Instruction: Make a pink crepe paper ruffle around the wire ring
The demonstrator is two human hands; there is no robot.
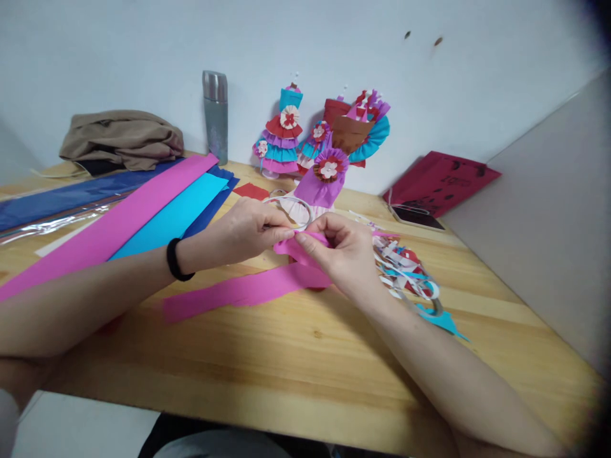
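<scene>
Here, pink paper (305,253) lies pinched between both hands' fingers (308,243).

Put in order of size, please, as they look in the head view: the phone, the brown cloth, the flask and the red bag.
Largest to smallest, by the area each covers in the picture:
1. Brown cloth
2. Red bag
3. Flask
4. Phone

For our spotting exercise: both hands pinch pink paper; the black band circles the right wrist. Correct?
The head view shows the black band on the left wrist, not the right. The left hand and right hand do pinch pink paper.
</scene>
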